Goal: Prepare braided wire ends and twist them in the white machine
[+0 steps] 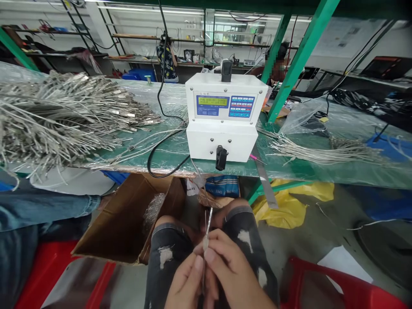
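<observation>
Above my lap, my left hand (187,278) and my right hand (229,269) meet on a thin whitish cable (210,221). Thumbs and fingers of both hands pinch it side by side. A silvery end of the cable points up and away from me, and a thinner strand stands beside it. The lower part runs down between my hands, partly hidden by the fingers. Beyond my knees, a white machine (222,143) with a display, a keypad and a black clamp-like part on its front stands on the green bench (167,161).
A large heap of similar cables (64,113) covers the bench's left side; a smaller bundle (315,150) lies right. A metal ruler (266,189) juts over the edge. Below stand an open cardboard box (109,234) and a red stool (341,287). Someone's jeans-clad leg (48,214) is at left.
</observation>
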`<state>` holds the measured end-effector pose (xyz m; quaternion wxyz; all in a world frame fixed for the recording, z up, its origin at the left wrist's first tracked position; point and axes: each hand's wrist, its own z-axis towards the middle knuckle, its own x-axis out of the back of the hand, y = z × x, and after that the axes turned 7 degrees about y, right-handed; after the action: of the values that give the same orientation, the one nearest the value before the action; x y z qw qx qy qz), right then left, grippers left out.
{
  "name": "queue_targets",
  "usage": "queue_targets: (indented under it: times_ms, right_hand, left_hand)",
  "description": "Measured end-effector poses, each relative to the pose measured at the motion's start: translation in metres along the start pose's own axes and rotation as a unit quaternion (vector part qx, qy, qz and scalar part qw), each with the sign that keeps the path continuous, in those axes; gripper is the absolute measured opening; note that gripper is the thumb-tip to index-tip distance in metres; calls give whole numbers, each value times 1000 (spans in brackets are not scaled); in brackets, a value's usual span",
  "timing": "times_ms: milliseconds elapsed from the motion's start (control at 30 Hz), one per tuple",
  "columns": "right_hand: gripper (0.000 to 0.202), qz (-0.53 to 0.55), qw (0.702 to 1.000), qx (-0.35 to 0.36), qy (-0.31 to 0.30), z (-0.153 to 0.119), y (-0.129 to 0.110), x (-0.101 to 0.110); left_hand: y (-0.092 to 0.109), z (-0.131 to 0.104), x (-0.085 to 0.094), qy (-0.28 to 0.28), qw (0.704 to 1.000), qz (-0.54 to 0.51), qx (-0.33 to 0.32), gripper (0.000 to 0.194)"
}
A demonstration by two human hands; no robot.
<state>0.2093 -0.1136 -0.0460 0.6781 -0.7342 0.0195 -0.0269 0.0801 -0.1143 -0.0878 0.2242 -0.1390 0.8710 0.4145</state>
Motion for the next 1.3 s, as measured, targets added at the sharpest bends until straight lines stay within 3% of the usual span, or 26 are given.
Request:
queue_targets:
  times_ms: [133, 267, 367, 533, 667, 800, 967, 1100, 1300]
  right_hand:
    - [20, -26, 999, 16, 34, -6, -2, 4]
    - [23, -12, 994, 9, 110, -10, -12, 9]
    - [18, -40, 990, 2, 133, -10, -21, 11]
    - [19, -90, 987, 8, 131, -9, -28, 13]
    - [21, -81, 990, 6, 113, -10, -29, 13]
    - [22, -65, 994, -9, 85, -10, -31, 13]
    - [13, -111, 985, 81, 108, -1, -29, 18]
    - [16, -82, 987, 76, 112, 12, -29, 27]
    - [25, -30, 991, 46, 121, 30, -28, 33]
  left_hand:
    - [3, -2, -2, -19, 998, 58, -10, 40]
    - [7, -12, -7, -24, 992, 118, -37, 44]
    - [10, -19, -12, -15, 986, 155, -62, 46]
    - [10, -24, -13, -23, 975, 200, -90, 48]
    - [14, -21, -11, -61, 974, 195, -97, 39]
    - [33, -15, -14, -108, 974, 168, -110, 29]
    - [60, -6, -22, -135, 971, 189, -57, 29]
    - [67, 2, -28, -123, 975, 180, -31, 33]
    - [64, 11, -36, -98, 985, 128, -60, 21]
